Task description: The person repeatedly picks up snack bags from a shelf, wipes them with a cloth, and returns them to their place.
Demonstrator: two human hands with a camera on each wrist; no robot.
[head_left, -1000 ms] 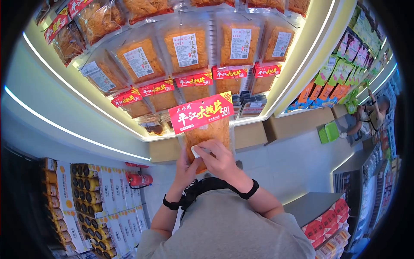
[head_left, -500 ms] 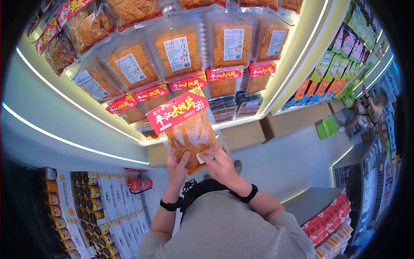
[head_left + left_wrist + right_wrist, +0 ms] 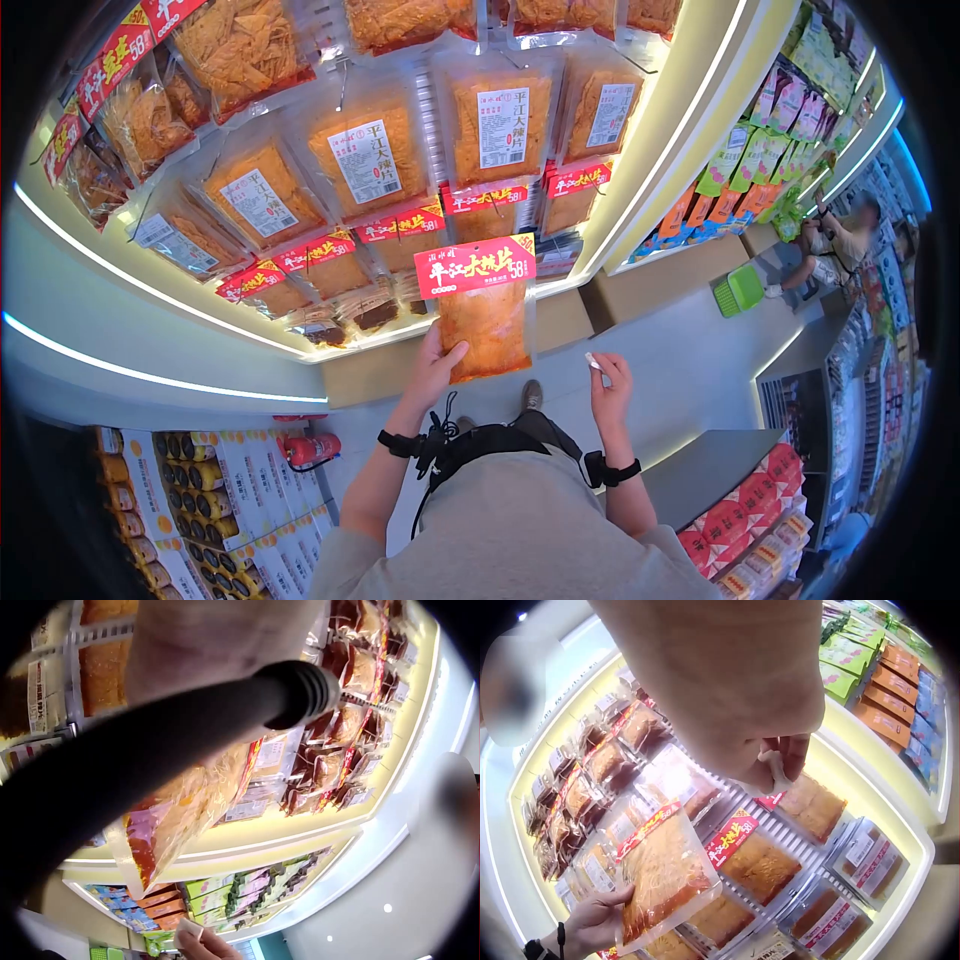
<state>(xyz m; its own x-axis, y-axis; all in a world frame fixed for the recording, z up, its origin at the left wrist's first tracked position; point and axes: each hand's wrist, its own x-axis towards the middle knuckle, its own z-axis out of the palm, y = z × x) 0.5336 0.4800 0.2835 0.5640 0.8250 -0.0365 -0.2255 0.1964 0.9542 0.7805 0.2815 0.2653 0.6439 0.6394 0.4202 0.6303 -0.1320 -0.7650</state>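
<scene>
In the head view my left hand point(image 3: 430, 370) grips a clear snack packet point(image 3: 487, 330) by its lower left edge, thumb on the front. The packet stands upright, its red header card on top and flat orange food strips inside. My right hand point(image 3: 611, 392) is apart from it on the right, pinching a small white folded tissue point(image 3: 592, 361) between thumb and fingers. That tissue point(image 3: 778, 769) looks soft and crumpled in the right wrist view. A wrist and a black strap hide most of my left hand in the left wrist view.
Rows of similar packets point(image 3: 362, 160) hang on a lit shelf in front. Right of it, another shelf holds green and orange bags point(image 3: 720, 170). A fire extinguisher point(image 3: 310, 450) and stacked boxes point(image 3: 280, 485) stand left. A person point(image 3: 850, 235) crouches near a green basket point(image 3: 738, 291).
My right hand has left the packet's front and moved right with the tissue. The left hand still holds the packet, now turned more upright. The head view has shifted closer to the shelf.
</scene>
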